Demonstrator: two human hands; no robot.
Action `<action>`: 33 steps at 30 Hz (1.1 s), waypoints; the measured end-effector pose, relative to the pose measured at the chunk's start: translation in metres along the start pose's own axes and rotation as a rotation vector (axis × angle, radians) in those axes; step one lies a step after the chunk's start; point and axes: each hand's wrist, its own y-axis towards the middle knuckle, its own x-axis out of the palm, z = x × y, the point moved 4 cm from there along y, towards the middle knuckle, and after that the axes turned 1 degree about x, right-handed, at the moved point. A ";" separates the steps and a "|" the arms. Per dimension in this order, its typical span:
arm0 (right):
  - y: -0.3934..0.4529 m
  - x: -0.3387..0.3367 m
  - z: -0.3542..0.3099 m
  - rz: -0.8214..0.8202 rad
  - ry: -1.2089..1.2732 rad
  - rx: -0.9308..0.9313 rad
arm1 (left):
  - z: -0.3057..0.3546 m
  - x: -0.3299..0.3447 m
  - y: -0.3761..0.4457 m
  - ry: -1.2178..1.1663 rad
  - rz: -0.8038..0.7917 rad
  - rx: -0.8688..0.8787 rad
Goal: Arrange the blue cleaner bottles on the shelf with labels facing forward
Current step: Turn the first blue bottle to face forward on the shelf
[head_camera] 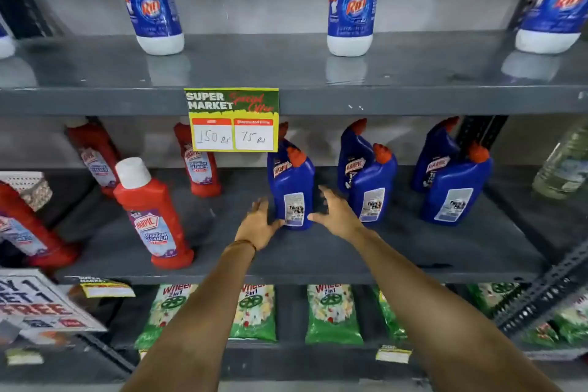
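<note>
Several blue cleaner bottles with red caps stand on the middle shelf (318,258), in pairs one behind the other. The front-left blue bottle (292,191) shows its white back label. So do the front-middle bottle (372,191) and the front-right bottle (455,191). The rear bottles (353,162) show their Harpic front labels. My left hand (257,226) is open at the left side of the front-left bottle's base, fingers spread. My right hand (334,210) is open at its right side. Whether either hand touches the bottle is unclear.
Red Harpic bottles (152,213) stand on the same shelf to the left. A yellow price sign (232,119) hangs from the upper shelf edge. White Rin bottles (351,3) stand above. Green Wheel packets (332,315) lie below. A clear bottle (563,165) is at the far right.
</note>
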 end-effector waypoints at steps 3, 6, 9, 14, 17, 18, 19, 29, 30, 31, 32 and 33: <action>0.013 0.002 0.003 -0.071 0.141 0.031 | 0.001 0.005 0.014 -0.172 -0.056 -0.067; 0.023 0.005 0.009 -0.086 0.200 0.057 | 0.001 0.008 0.029 -0.243 -0.097 -0.108; 0.029 0.009 0.011 -0.094 0.239 0.031 | 0.001 0.012 0.041 -0.330 -0.076 -0.114; 0.036 0.019 0.013 -0.072 0.277 0.033 | -0.004 0.018 0.054 -0.384 -0.028 -0.117; 0.039 0.017 0.013 -0.078 0.258 0.033 | -0.007 0.018 0.059 -0.364 -0.028 -0.113; 0.040 0.015 0.011 -0.089 0.248 0.032 | -0.007 0.018 0.059 -0.363 -0.027 -0.105; 0.040 0.012 0.009 -0.104 0.240 0.028 | -0.007 0.017 0.058 -0.368 -0.026 -0.091; 0.040 -0.005 -0.022 -0.128 0.396 -0.013 | 0.002 0.005 0.043 -0.533 0.181 0.053; 0.038 -0.002 -0.026 -0.120 0.403 -0.025 | 0.003 0.005 0.042 -0.498 0.220 0.052; 0.036 0.002 -0.029 -0.108 0.407 -0.034 | 0.005 0.005 0.040 -0.450 0.260 0.057; 0.034 0.006 -0.033 -0.087 0.413 -0.037 | 0.009 0.004 0.038 -0.388 0.301 0.075; 0.033 0.009 -0.036 -0.058 0.423 -0.037 | 0.014 0.004 0.035 -0.315 0.342 0.098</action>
